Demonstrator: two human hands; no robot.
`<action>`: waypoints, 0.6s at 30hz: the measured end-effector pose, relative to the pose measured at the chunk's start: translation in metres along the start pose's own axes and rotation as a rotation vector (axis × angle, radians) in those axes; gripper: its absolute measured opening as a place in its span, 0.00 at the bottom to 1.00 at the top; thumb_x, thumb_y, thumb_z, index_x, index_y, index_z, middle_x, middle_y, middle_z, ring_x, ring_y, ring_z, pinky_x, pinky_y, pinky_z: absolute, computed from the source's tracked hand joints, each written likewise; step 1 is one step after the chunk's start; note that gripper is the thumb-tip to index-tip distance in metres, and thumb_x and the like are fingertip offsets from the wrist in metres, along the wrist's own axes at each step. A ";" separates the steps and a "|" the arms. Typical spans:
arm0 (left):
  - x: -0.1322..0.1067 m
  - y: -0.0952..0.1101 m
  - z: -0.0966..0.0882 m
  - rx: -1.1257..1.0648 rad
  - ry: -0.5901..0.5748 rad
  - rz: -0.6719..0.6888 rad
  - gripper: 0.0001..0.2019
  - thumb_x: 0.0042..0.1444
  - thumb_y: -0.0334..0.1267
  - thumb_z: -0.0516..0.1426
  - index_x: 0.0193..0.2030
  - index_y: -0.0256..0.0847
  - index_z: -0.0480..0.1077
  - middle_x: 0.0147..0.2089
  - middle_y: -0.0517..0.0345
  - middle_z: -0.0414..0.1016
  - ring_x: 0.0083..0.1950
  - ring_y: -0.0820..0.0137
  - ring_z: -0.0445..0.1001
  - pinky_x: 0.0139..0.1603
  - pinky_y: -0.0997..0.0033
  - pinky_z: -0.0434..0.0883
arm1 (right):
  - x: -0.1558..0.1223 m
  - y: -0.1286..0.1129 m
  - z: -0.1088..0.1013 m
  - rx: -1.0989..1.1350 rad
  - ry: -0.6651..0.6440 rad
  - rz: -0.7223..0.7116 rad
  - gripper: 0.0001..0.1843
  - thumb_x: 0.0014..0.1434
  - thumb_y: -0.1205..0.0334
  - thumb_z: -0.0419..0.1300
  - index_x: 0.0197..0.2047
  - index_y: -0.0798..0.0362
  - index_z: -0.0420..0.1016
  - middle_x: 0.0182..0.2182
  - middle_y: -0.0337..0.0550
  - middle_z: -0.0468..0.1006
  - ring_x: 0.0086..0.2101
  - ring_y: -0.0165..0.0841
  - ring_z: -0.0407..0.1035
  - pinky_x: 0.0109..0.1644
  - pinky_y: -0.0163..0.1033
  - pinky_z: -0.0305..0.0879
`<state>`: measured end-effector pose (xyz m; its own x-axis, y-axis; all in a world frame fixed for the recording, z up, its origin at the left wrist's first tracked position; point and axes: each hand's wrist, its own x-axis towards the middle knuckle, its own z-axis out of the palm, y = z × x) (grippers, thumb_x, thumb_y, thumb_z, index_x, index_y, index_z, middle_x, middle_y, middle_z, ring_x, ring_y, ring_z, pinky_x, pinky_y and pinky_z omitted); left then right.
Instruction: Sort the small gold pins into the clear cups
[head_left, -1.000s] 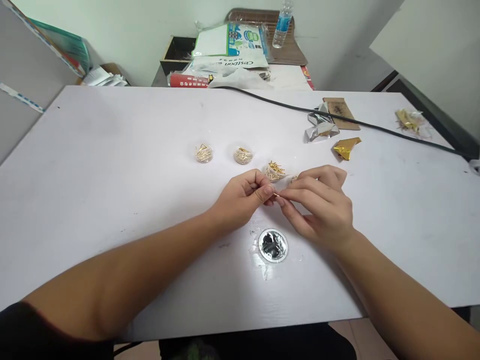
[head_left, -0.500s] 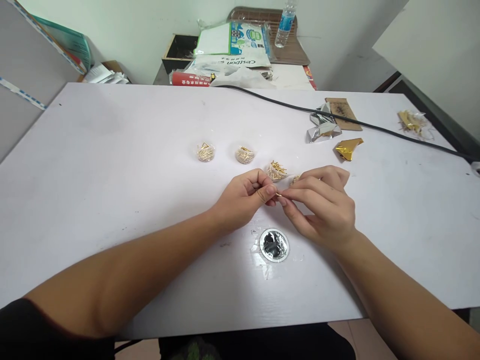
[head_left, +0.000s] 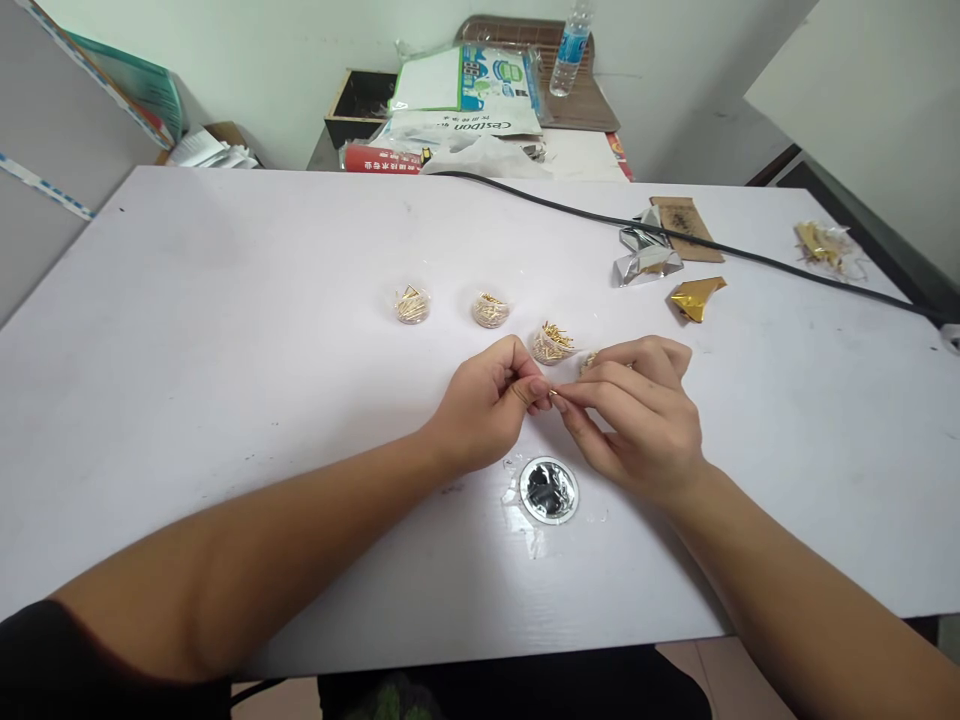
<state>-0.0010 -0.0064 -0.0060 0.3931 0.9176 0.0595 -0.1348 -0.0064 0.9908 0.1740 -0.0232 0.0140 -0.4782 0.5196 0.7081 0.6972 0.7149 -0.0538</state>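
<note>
My left hand (head_left: pixel 484 405) is closed in a pinch, its thumb pressed against the curled fingers. Opposite it, the thumb and index finger of my right hand (head_left: pixel 645 425) pinch too, and the fingertips of both hands meet. A tiny gold-coloured piece (head_left: pixel 553 394) shows between them, mostly covered by the fingers. Just beyond stands a clear cup of short gold pins (head_left: pixel 553 343). Another cup of gold pins (head_left: pixel 588 362) is partly hidden behind my right fingers. Farther left are two more cups, one with gold pins (head_left: pixel 490 310) and one with paler, longer pins (head_left: pixel 412 305).
A round silver-rimmed disc (head_left: pixel 549 491) is taped to the white table (head_left: pixel 225 330) below my hands. A black cable (head_left: pixel 555 208) crosses the back right, near silver foil (head_left: pixel 649 266), gold foil (head_left: pixel 697 298), brown card (head_left: pixel 686 228) and a clear bag (head_left: pixel 825 247).
Both hands have shifted very slightly left, fingertips still together. Less of the small gold-coloured piece shows between them. The cups have not moved.
</note>
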 end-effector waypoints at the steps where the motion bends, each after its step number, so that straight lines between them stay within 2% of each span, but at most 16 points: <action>1: -0.001 -0.001 0.000 0.026 0.004 0.012 0.11 0.61 0.39 0.60 0.31 0.39 0.62 0.27 0.60 0.72 0.31 0.74 0.72 0.37 0.71 0.72 | 0.000 0.000 0.000 -0.003 -0.001 0.000 0.06 0.59 0.71 0.62 0.34 0.51 0.70 0.22 0.36 0.75 0.32 0.35 0.68 0.39 0.44 0.54; 10: -0.003 -0.001 -0.002 0.274 0.003 0.127 0.07 0.61 0.31 0.54 0.32 0.41 0.61 0.28 0.62 0.74 0.30 0.74 0.72 0.33 0.74 0.70 | -0.001 -0.003 0.002 -0.013 0.001 -0.004 0.08 0.58 0.72 0.62 0.32 0.51 0.69 0.20 0.35 0.73 0.32 0.34 0.66 0.39 0.44 0.53; 18: -0.004 0.004 -0.006 0.458 -0.020 0.235 0.08 0.58 0.26 0.52 0.31 0.42 0.59 0.27 0.64 0.73 0.29 0.75 0.72 0.31 0.75 0.69 | -0.002 -0.002 0.000 0.004 -0.017 0.003 0.07 0.59 0.71 0.61 0.32 0.50 0.69 0.21 0.36 0.75 0.32 0.35 0.68 0.40 0.44 0.54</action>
<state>-0.0081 -0.0076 -0.0027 0.4177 0.8629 0.2846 0.1887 -0.3888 0.9018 0.1734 -0.0254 0.0128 -0.4851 0.5291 0.6962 0.6965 0.7152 -0.0581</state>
